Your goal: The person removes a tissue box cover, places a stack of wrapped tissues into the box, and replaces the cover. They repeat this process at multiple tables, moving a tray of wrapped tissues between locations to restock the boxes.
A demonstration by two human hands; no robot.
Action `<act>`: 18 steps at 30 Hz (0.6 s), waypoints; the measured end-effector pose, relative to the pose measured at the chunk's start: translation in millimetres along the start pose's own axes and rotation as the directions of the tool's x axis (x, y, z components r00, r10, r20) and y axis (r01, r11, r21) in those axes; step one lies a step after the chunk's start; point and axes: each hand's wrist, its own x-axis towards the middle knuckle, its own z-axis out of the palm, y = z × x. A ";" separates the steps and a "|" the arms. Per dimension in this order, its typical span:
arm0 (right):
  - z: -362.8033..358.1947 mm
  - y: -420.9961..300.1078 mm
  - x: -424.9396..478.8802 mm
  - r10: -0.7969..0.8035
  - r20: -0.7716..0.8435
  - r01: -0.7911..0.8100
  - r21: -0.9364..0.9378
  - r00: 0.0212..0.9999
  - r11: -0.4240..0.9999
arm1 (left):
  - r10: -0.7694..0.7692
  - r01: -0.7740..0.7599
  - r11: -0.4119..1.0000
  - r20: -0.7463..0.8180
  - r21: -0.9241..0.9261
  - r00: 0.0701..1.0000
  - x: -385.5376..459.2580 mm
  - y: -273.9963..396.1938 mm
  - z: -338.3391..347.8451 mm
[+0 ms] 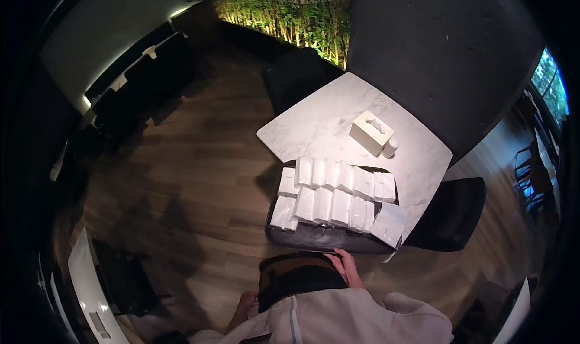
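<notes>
My right hand (346, 266) is just below the near edge of a dark serving tray (321, 239), beside a black and brown object (299, 274) in front of my body. Whether its fingers grip the tray or that object cannot be told. On the other side of the object is my left hand (247, 299), partly hidden, with its fingers curled. Two rows of white tissue packs (322, 203) in clear wrapping fill most of the tray. One pack (389, 224) lies tilted at the right corner. The tray rests partly on a marble-patterned table (312, 113) and overhangs its near edge.
A tissue box (372, 132) and a small white cylinder (390, 148) stand on the table. Black chairs flank it, one at the right (446, 215), another behind (294, 76). A dark partition (435, 49) rises beyond. Another table (93, 289) is at lower left.
</notes>
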 end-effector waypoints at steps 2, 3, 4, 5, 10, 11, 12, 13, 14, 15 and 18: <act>-7.2 1.9 14.8 0.005 -0.051 -0.008 -0.055 0.999 0.998 | 0.086 -0.090 0.986 0.033 0.140 0.996 42.7 49.7 2.5; 0.1 4.3 27.9 0.009 -0.068 -0.014 -0.070 0.998 0.997 | 0.167 -0.176 0.968 0.065 0.181 0.984 63.4 83.2 -8.4; -6.9 11.8 23.7 0.023 -0.024 -0.025 -0.088 0.999 0.996 | 0.256 -0.258 0.955 0.030 0.150 0.966 83.9 77.0 -9.6; -3.5 18.9 36.9 0.067 0.002 -0.067 -0.085 0.998 0.994 | 0.362 -0.358 0.924 -0.009 0.136 0.932 110.5 84.8 -20.5; 0.4 26.5 125.9 0.061 0.060 -0.046 -0.222 0.996 0.974 | 0.346 -0.200 0.850 0.229 -0.488 0.910 209.4 248.5 15.4; -10.1 27.4 127.8 0.098 0.036 -0.088 -0.209 0.995 0.974 | 0.348 -0.137 0.823 0.298 -0.551 0.889 206.7 256.2 30.0; -9.3 30.3 153.1 0.111 0.043 -0.101 -0.192 0.993 0.976 | 0.382 -0.098 0.790 0.361 -0.605 0.851 215.7 281.6 30.1; 5.3 37.3 170.4 0.126 0.054 -0.116 -0.168 0.991 0.979 | 0.431 -0.118 0.752 0.348 -0.649 0.832 222.7 304.0 17.5; 20.5 45.2 187.6 0.124 0.086 -0.111 -0.138 0.989 0.984 | 0.479 -0.135 0.708 0.331 -0.693 0.813 228.9 325.9 4.1; 21.7 49.5 185.5 0.108 0.058 -0.097 -0.162 0.992 0.982 | 0.511 -0.125 0.652 0.312 -0.748 0.801 235.8 314.6 6.9; 44.2 47.6 209.7 0.072 -0.008 -0.071 -0.286 0.997 0.956 | 0.444 -0.051 0.591 0.271 -0.805 0.854 259.4 306.5 8.7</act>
